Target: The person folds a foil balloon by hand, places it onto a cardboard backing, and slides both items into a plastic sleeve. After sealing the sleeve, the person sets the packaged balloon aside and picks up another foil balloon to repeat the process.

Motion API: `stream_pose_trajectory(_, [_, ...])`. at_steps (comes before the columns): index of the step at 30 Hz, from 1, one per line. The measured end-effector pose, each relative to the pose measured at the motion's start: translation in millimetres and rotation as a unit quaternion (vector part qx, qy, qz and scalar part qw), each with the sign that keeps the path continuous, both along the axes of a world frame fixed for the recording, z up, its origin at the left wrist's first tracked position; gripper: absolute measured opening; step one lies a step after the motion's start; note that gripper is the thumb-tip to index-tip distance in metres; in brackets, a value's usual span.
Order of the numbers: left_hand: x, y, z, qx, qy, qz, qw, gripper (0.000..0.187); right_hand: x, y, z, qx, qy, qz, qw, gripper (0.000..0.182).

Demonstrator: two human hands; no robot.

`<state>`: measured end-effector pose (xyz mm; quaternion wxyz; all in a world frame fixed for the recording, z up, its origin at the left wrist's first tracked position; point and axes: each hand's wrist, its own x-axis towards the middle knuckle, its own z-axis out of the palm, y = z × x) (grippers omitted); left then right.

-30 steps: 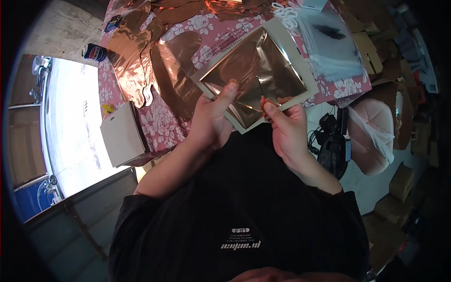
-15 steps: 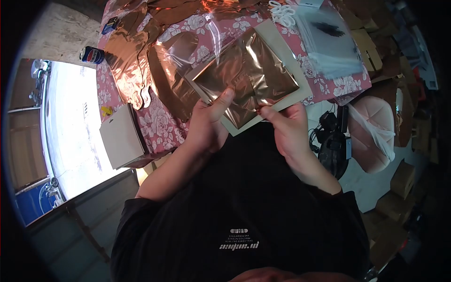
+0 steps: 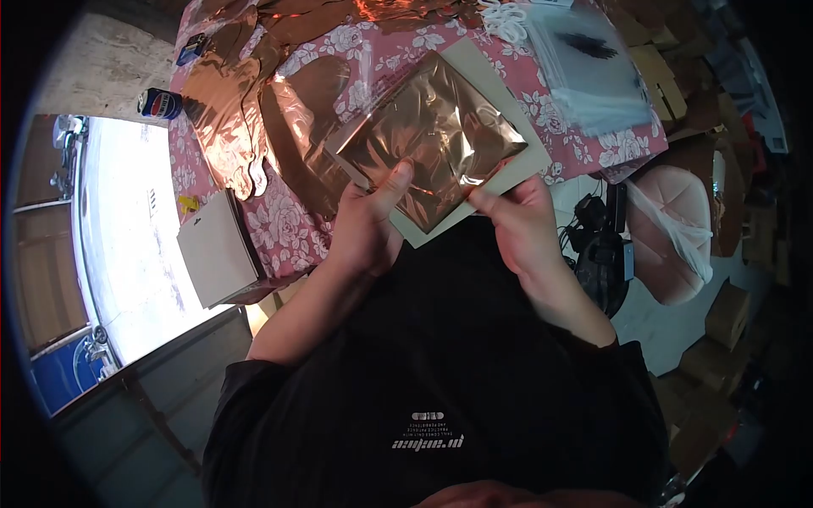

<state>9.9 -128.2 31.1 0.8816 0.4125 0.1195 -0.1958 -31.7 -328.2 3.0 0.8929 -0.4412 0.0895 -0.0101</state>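
Observation:
A shiny copper-coloured foil packet (image 3: 432, 140) lies over a pale flat card (image 3: 483, 72), both tilted above the table edge. My left hand (image 3: 373, 212) grips the packet and card at their lower left, thumb on top of the foil. At the lower right edge my right hand (image 3: 521, 216) pinches them, thumb on top and fingers hidden beneath. Brown-copper sheets (image 3: 301, 135) lie on the table just beyond my left hand.
The table has a pink floral cloth (image 3: 284, 224). On it lie clear plastic bags (image 3: 584, 76), white loops (image 3: 506, 21), a blue can (image 3: 159, 103) and a pale card stack (image 3: 216, 250). A pink cushioned seat (image 3: 669, 233) stands at the right.
The packet and card have shifted slightly left, and the foil's creases and reflections look different. Both hands keep hold of them.

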Motion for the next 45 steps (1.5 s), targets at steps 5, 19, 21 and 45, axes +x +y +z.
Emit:
stream_pose_trajectory(5, [-1, 1, -1, 0.011, -0.014, -0.012, 1.0, 0.024, -8, 9, -9, -0.111, 0.005, 0.035, 0.993, 0.022])
stream_pose_trajectory(19, [-4, 3, -12, 0.13, -0.013, 0.001, 0.991, 0.026, -7, 21, -7, -0.081, 0.005, -0.026, 0.996, 0.024])
stream_pose_trajectory(21, [2, 8, 2, 0.041, 0.045, -0.047, 0.997, 0.029, -6, 19, -7, -0.073, 0.002, -0.019, 0.997, 0.025])
stream_pose_trajectory(45, [-3, 1, -13, 0.022, -0.012, 0.025, 0.999, 0.02, -8, 26, -8, -0.119, -0.007, 0.007, 0.993, 0.027])
